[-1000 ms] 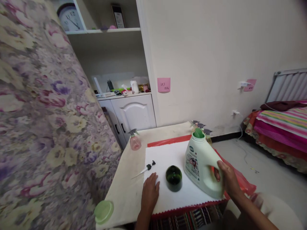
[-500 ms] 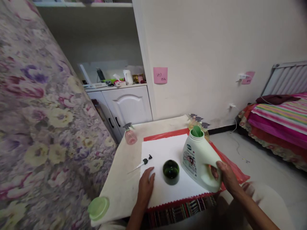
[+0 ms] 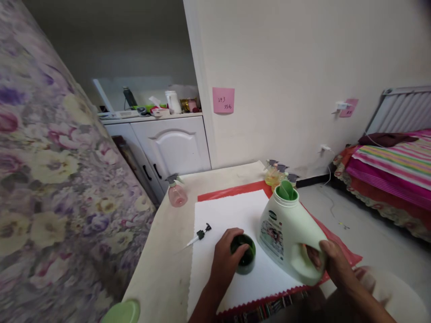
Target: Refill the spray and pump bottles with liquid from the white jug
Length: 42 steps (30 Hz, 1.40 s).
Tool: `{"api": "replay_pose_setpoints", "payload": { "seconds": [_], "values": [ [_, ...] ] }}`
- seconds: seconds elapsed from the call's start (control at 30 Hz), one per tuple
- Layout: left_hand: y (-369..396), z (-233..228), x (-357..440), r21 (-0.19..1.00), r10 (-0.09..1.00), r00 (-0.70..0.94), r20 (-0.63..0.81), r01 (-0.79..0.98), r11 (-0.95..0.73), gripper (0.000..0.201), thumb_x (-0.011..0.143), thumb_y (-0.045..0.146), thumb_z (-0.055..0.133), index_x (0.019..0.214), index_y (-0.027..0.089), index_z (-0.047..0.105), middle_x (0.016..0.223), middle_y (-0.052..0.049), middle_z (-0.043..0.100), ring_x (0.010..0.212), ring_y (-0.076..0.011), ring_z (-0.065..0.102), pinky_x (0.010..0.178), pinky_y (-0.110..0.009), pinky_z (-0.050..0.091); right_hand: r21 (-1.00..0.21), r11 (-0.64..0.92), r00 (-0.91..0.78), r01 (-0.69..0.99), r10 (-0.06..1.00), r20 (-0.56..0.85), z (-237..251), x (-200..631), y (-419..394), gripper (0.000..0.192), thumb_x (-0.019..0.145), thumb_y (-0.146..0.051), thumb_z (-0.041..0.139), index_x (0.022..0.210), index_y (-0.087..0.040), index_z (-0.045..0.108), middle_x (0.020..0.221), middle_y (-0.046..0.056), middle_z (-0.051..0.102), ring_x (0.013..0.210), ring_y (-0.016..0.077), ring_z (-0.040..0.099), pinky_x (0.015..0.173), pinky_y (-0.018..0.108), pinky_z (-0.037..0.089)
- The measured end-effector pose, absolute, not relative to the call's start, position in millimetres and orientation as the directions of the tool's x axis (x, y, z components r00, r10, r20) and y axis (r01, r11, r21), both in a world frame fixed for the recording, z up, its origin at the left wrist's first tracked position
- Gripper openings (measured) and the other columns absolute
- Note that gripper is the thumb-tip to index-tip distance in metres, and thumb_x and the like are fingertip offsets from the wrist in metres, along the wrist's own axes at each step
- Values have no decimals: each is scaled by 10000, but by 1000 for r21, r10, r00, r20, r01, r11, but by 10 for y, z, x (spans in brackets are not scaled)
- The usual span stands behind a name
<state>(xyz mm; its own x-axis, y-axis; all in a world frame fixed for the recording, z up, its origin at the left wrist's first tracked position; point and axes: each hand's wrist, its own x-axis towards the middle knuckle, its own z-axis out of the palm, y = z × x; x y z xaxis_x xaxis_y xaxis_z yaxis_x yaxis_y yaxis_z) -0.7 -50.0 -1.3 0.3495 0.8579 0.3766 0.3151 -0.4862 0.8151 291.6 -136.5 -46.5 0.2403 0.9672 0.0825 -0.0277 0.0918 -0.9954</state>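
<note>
A pale green detergent jug (image 3: 288,229) with an open green spout stands on a white cloth (image 3: 229,215). My right hand (image 3: 332,262) grips its handle. Left of the jug sits a dark green round container (image 3: 245,255). My left hand (image 3: 225,262) wraps around its left side, fingers on the rim. A small black pump nozzle with a thin white tube (image 3: 198,236) lies at the cloth's left edge.
A pink spray bottle (image 3: 176,193) stands on the beige table (image 3: 168,251), and yellow spray bottles (image 3: 276,176) sit at the far corner. A light green lid (image 3: 123,312) lies at the near left. Flowered fabric (image 3: 50,179) fills the left; a striped bed (image 3: 390,172) is at the right.
My left hand moved right from the cloth and took hold of the dark green container. The camera tilted down, and the jug in my right hand shifted slightly.
</note>
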Motion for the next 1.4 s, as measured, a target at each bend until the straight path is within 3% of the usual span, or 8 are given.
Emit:
{"api": "replay_pose_setpoints", "payload": {
  "seconds": [0.2, 0.37, 0.5, 0.7, 0.83, 0.97, 1.2, 1.4],
  "values": [
    [-505, -14, -6, 874, 897, 324, 300, 284, -395, 182, 764, 204, 623, 943, 221, 652, 987, -44, 697, 968, -216, 630, 902, -357, 489, -1000, -3, 139, -10, 990, -4, -327, 2996, -1378, 601, 727, -718, 485, 495, -175, 595, 453, 58, 555, 442, 179, 493, 470, 302, 370],
    [-510, -5, 9, 877, 901, 309, 303, 279, -391, 171, 757, 220, 621, 921, 221, 671, 974, -40, 710, 957, -220, 638, 889, -352, 495, -999, -12, 215, 35, 977, -4, -191, 2913, -1311, 586, 734, -720, 461, 438, -215, 478, 382, 14, 448, 379, 145, 404, 417, 285, 312],
    [-496, -32, 30, 896, 908, 291, 302, 238, -374, 170, 746, 223, 630, 908, 222, 679, 960, -43, 711, 945, -216, 642, 877, -342, 501, -981, -14, 257, 194, 966, 37, 45, 2909, -1270, 527, 765, -659, 518, 487, -217, 447, 395, -16, 435, 408, 127, 394, 441, 263, 320],
    [-501, -70, 43, 914, 910, 287, 299, 189, -360, 196, 732, 196, 635, 920, 223, 683, 938, -34, 710, 915, -204, 641, 850, -320, 497, -908, -72, 178, 413, 984, 3, 518, 3058, -1368, 407, 662, -585, 683, 628, -198, 563, 418, -37, 463, 384, 109, 374, 387, 233, 295],
    [-505, -82, 47, 919, 914, 268, 304, 171, -356, 177, 729, 190, 640, 898, 218, 684, 927, -34, 710, 910, -205, 640, 848, -320, 489, -854, -99, 83, 511, 994, -66, 786, 3049, -1431, 355, 647, -536, 713, 749, -203, 644, 568, 9, 596, 435, 130, 440, 361, 227, 301],
    [-496, -103, 49, 916, 912, 257, 320, 162, -367, 166, 724, 193, 644, 883, 216, 687, 920, -32, 714, 906, -205, 643, 847, -319, 487, -803, -60, 0, 593, 997, -75, 900, 3070, -1443, 288, 676, -498, 705, 716, -218, 650, 642, 22, 629, 536, 167, 519, 435, 235, 377],
    [-497, -124, 49, 928, 911, 263, 317, 113, -355, 175, 720, 160, 636, 880, 220, 675, 942, -34, 700, 935, -203, 628, 875, -321, 471, -589, 32, -49, 807, 999, -13, 1041, 3117, -1414, 227, 671, -429, 738, 734, -237, 636, 660, 10, 651, 588, 195, 582, 490, 248, 410],
    [-512, -119, 55, 943, 915, 269, 299, 65, -327, 194, 709, 144, 651, 888, 216, 674, 944, -27, 687, 943, -200, 620, 883, -314, 456, -367, 143, -156, 919, 988, -6, 1202, 3022, -1388, 440, 758, -479, 659, 1143, -268, 621, 954, 41, 725, 797, 236, 666, 674, 277, 521]
  ]
}}
